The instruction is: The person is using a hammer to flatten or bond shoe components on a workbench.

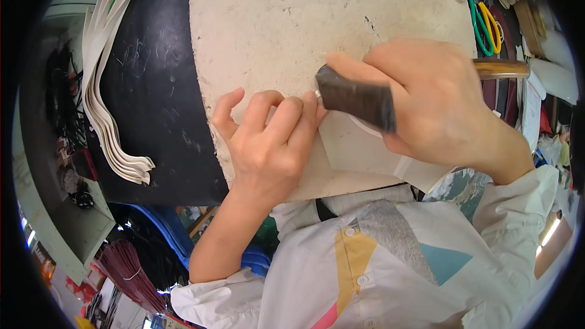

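My right hand (436,100) grips a dark-wrapped knife handle (356,100), its tip pressed down near the fingertips of my left hand (268,140). My left hand lies flat with fingers curled, pinning a pale off-white sheet piece (359,146) onto a worn cream cutting board (286,30). The blade tip is mostly hidden between my fingers. The board rests on a black scratched tabletop (155,103).
A stack of curved off-white cut pieces (106,91) lies at the left on the black table. Green and yellow scissors handles (487,24) sit at the upper right, near a brown wooden handle (503,68). My patterned white shirt (378,256) fills the lower frame.
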`<move>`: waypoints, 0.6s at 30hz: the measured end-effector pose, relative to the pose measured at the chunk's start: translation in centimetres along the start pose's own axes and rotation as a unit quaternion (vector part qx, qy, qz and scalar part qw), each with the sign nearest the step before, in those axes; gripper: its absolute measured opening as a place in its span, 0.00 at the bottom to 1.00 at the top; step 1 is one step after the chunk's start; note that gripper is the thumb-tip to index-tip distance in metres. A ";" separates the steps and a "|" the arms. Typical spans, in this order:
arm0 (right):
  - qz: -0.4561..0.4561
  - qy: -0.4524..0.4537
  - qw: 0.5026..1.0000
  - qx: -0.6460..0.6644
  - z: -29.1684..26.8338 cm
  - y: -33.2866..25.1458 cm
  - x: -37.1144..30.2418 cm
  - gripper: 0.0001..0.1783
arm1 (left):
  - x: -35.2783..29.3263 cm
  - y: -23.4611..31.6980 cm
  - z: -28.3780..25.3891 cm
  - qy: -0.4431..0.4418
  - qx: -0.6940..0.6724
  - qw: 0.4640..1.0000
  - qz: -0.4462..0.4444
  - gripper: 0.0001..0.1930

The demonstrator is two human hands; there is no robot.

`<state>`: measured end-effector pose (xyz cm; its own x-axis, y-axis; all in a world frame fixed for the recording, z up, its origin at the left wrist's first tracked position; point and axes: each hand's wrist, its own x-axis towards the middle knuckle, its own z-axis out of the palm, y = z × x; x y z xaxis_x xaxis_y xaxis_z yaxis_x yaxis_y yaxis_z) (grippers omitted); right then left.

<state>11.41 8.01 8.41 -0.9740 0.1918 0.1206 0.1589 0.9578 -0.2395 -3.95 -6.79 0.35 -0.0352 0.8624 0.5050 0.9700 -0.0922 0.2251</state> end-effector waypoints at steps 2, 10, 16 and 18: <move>0.003 0.038 0.999 0.015 -0.2 -0.4 0.2 0.29 | 0.2 0.2 -0.9 -0.034 -0.024 0.999 -0.012 0.07; 0.026 0.016 0.999 0.041 1.1 0.2 0.1 0.26 | -0.4 1.0 -0.2 -0.018 0.048 0.998 -0.035 0.10; -0.019 0.047 0.999 0.016 0.9 0.4 -0.1 0.27 | -0.6 1.7 -0.2 -0.008 0.013 0.998 -0.065 0.09; -0.020 0.060 0.997 0.035 0.4 0.2 0.0 0.27 | -0.5 1.6 -0.1 0.001 0.004 0.998 -0.055 0.09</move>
<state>11.43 8.12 8.00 -0.9524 0.1822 0.2443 0.1051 0.9488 -0.2979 -2.44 -7.41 0.52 -0.1426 0.8657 0.4799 0.9622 0.0075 0.2724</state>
